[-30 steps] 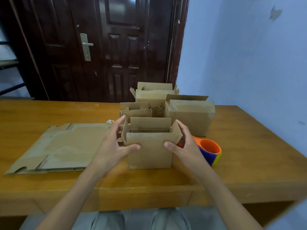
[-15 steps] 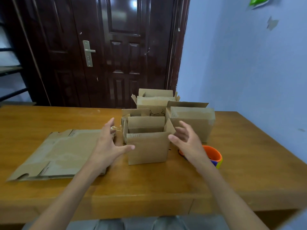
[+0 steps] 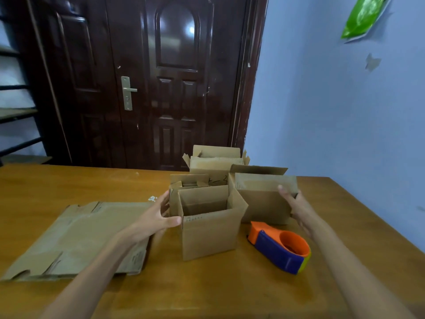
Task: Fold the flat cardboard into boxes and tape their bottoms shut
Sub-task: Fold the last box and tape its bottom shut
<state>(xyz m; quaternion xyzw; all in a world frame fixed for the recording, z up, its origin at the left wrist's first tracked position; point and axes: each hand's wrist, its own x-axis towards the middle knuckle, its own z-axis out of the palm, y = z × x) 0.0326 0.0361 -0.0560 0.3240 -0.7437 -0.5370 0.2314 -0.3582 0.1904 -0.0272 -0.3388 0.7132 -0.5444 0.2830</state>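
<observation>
Room: a dark wooden door (image 3: 161,88) with a metal handle (image 3: 127,93) stands behind the surface; a pale blue wall (image 3: 333,111) on the right carries a green sheet (image 3: 363,17) near its top.
Surface: a brown wooden top (image 3: 207,284) that carries all the cardboard.
Front box (image 3: 209,226): upright in the middle of the surface, top flaps standing open; its inside is in shadow and I cannot tell whether anything lies in it.
Right box (image 3: 264,199): wider, just behind and to the right of the front box, one flap raised at the back.
Small box (image 3: 188,183): directly behind the front box, open at the top, with folded cardboard showing inside.
Rear box (image 3: 216,162): farthest back near the door, flaps open, dark handwriting on its front.
Flat cardboard (image 3: 80,238): unfolded sheets stacked on the left of the surface, under the left forearm.
Left hand (image 3: 154,219): fingers straight and apart, thumb tip touching the front box's upper left corner.
Right hand (image 3: 296,208): fingers curled round the right end of the right box, gripping it.
Tape dispenser (image 3: 280,247): orange and blue, lying on the surface just in front of the right box, right of the front box.
Scraps: small white bits (image 3: 152,198) lie beside the flat cardboard's far edge.
</observation>
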